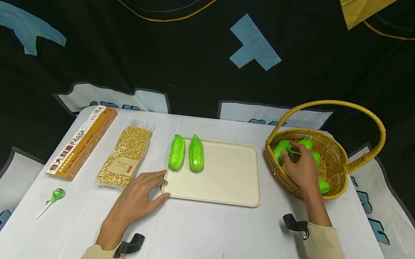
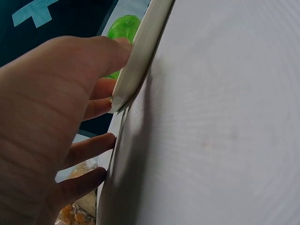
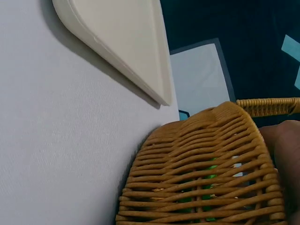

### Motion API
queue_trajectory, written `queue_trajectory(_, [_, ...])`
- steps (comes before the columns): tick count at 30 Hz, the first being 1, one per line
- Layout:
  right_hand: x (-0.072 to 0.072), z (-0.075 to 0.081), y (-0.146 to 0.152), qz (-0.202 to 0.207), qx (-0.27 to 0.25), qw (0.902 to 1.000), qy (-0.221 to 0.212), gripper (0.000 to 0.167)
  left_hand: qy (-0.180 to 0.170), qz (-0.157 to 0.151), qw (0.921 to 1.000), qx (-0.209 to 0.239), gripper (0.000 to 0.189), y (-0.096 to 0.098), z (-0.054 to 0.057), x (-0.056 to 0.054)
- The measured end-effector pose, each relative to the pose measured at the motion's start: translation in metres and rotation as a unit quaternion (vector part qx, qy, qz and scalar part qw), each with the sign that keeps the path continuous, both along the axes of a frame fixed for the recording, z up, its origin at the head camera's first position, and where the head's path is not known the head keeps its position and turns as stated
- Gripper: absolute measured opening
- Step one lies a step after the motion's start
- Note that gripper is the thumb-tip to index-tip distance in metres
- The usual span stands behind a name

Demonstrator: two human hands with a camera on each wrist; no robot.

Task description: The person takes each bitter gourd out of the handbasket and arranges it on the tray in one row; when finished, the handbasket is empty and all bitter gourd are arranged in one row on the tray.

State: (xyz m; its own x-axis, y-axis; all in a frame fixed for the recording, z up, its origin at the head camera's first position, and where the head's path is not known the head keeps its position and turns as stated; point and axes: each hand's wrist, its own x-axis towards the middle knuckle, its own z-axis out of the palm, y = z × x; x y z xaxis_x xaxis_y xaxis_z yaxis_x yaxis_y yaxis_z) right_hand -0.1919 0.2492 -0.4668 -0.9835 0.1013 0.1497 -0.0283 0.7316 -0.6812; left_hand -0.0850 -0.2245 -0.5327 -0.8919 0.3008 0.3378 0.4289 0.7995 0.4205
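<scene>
Head view, nearest to me: a lollipop (image 1: 57,194) lies on the surface (image 1: 202,240), and the left hand (image 1: 138,197) has its fingers spread, thumb and fingertips at the near left corner of the tray (image 1: 229,187). Just beside that hand I see a bag of corn kernels (image 1: 131,142), and further left a pasta box (image 1: 84,143). Over on the right, the right hand (image 1: 303,166) dips into the basket (image 1: 276,171), whose tall handle (image 1: 341,103) arches over it. The woven wall hides those fingers from me in the right wrist view; from the head, thumb and fingers bend down at a green vegetable (image 1: 281,150) inside, and I cannot tell whether they pinch it. A dark cloth (image 1: 162,56) hangs behind everything.

The vegetables are bright, glossy green; the pair on the tray (image 1: 196,156) are long, ridged lengthwise and narrower at one end, lying side by side near its far left corner, slightly apart.

I count two vegetables on the tray and at least four in the basket, some partly covered by the right hand; one lollipop, one bag, one box, one tray, one basket.
</scene>
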Motion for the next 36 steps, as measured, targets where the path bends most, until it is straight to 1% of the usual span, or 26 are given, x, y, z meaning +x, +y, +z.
queue_trajectory(4, [-0.004, 0.001, 0.001, -0.011, 0.016, 0.9993, -0.032, 0.060, 0.000, 0.001, 1.0000, 0.001, 0.037, 0.000, 0.000, 0.000])
queue_trajectory(7, [-0.008, 0.001, 0.001, -0.018, 0.026, 0.9985, -0.045, 0.060, 0.000, 0.001, 1.0000, 0.000, 0.037, 0.000, 0.000, 0.000])
queue_trajectory(12, [-0.012, -0.001, -0.001, -0.017, 0.043, 0.9981, -0.042, 0.059, 0.001, 0.000, 1.0000, 0.000, 0.037, 0.000, 0.000, 0.000])
queue_trajectory(19, [-0.017, -0.001, -0.007, -0.001, 0.054, 0.9976, -0.043, 0.059, 0.000, 0.001, 1.0000, 0.000, 0.037, 0.000, 0.001, 0.001])
queue_trajectory(27, [-0.024, -0.002, -0.007, -0.001, 0.072, 0.9965, -0.042, 0.060, 0.001, 0.002, 1.0000, 0.000, 0.036, 0.000, 0.002, 0.000])
queue_trajectory(36, [-0.030, -0.004, -0.005, -0.001, 0.082, 0.9937, -0.075, 0.069, -0.008, 0.002, 1.0000, -0.003, 0.037, -0.001, 0.000, 0.000])
